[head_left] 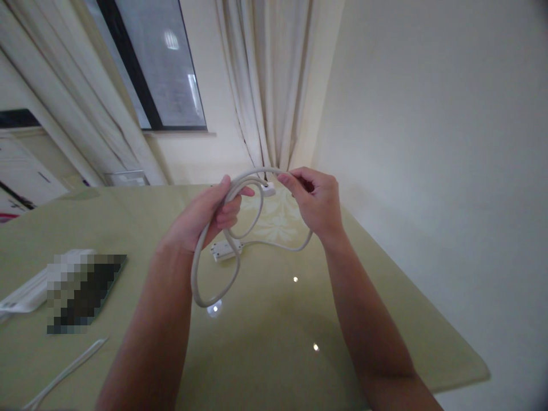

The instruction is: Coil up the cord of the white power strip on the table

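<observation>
A white cable (194,279) hangs in loose loops above the table. My left hand (216,211) is closed around the gathered loops, its thumb on top and its fingers curled beneath. To the right, my right hand (319,202) pinches a stretch of the same cable between thumb and fingers. From below that hand the cable runs down and back left to a small white block (226,251), which lies on the table behind the loops. A white end piece (268,189), perhaps a plug, shows at the table's far side between my hands.
The pale green, glossy table (265,354) meets a plain wall (428,171) on the right. At left lie a white packet (25,294), a dark flat item (92,291) partly blurred out, and a thin white strip (71,368). Curtains (269,85) hang behind.
</observation>
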The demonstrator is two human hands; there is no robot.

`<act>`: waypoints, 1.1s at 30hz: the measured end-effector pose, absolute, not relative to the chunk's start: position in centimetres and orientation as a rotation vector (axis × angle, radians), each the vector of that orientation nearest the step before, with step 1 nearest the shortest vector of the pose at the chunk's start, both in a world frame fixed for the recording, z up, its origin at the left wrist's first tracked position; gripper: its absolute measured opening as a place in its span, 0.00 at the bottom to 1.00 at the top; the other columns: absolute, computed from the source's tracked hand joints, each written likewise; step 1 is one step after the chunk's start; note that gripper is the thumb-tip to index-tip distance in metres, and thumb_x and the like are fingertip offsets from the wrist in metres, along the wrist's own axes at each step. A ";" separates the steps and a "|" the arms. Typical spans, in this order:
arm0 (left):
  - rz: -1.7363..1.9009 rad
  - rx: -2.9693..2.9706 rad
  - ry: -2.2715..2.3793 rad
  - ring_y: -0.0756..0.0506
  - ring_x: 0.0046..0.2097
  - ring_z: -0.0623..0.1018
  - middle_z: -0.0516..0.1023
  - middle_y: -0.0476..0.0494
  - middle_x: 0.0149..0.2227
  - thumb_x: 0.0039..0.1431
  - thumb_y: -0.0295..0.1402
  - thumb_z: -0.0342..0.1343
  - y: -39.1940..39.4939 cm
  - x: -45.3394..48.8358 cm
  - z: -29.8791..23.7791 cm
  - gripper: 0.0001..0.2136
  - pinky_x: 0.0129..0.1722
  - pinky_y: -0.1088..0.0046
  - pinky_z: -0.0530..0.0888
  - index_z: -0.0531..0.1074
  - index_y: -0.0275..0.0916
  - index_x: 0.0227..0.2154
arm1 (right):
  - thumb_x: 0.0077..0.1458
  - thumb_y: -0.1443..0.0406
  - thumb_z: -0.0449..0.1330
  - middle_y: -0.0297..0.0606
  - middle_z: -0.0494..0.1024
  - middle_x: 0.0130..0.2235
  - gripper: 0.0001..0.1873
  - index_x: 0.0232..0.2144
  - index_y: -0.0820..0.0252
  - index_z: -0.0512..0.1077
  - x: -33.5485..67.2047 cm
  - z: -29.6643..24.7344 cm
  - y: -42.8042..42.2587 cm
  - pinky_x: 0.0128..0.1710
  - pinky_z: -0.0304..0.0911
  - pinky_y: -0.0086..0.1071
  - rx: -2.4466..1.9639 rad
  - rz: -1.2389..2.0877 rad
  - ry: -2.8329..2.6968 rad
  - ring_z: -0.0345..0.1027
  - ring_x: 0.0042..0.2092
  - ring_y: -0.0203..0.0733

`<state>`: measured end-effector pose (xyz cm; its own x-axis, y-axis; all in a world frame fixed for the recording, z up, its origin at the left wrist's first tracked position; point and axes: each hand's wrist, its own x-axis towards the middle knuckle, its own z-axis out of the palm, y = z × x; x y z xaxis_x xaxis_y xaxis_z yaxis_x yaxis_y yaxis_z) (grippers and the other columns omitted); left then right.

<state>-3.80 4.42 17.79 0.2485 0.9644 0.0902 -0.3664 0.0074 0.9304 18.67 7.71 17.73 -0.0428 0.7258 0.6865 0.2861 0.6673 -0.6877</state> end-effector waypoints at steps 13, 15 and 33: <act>1.666 1.016 0.975 0.57 0.17 0.54 0.56 0.59 0.20 0.65 0.35 0.58 6.8 -6.5 16.5 0.08 0.15 0.83 0.52 0.69 0.37 0.34 | 0.52 0.42 0.68 0.23 0.54 0.18 0.26 0.27 0.58 0.72 20.6 17.6 9.7 0.18 0.39 0.28 -0.813 0.869 -1.414 0.42 0.19 0.29; 1.709 0.962 0.958 0.57 0.17 0.52 0.54 0.60 0.19 0.66 0.35 0.57 6.6 -7.7 16.9 0.08 0.14 0.82 0.50 0.68 0.38 0.33 | 0.55 0.45 0.66 0.25 0.57 0.19 0.24 0.26 0.59 0.72 21.6 17.2 10.8 0.20 0.42 0.28 -0.881 0.789 -1.414 0.46 0.20 0.29; 1.977 0.814 0.601 0.56 0.17 0.57 0.57 0.57 0.20 0.71 0.37 0.56 5.1 -4.1 18.4 0.12 0.16 0.81 0.55 0.66 0.40 0.30 | 0.62 0.73 0.50 0.44 0.81 0.47 0.18 0.48 0.59 0.76 16.5 18.3 3.8 0.54 0.60 0.41 -0.962 -0.192 -2.411 0.71 0.50 0.48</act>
